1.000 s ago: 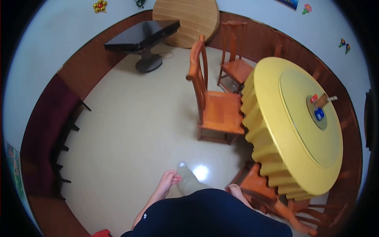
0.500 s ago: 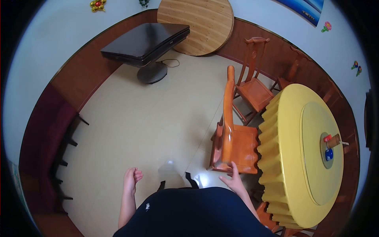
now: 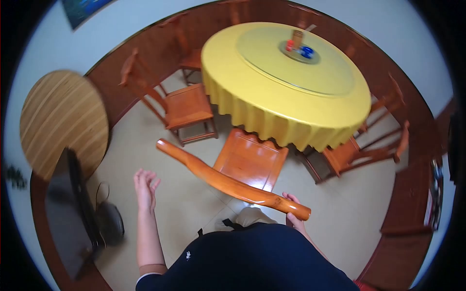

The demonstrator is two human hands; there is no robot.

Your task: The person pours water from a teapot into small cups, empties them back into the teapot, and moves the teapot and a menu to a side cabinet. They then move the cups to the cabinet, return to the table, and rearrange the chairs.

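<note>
A wooden chair with a glossy seat (image 3: 250, 157) stands right in front of me, its curved top rail (image 3: 218, 180) running from upper left to lower right. My right hand (image 3: 294, 209) grips the right end of that rail, the thumb on the near side and fingers on the far side. Left of the chair, my left hand (image 3: 146, 188) is raised over the floor with its fingers apart and nothing in it. The seat's far edge reaches under the yellow cloth of the round table (image 3: 291, 109).
More wooden chairs (image 3: 189, 107) surround the table, at its left, back and right (image 3: 344, 153). On its glass disc are a blue item (image 3: 307, 52), a red item and a brown holder. A round wooden board (image 3: 65, 116) and black-topped stand (image 3: 70, 213) are at the left.
The view has turned right, so the table and chair now lie ahead. My right hand has gone from beside the chair's rail to holding its end. My left hand's fingers have spread.
</note>
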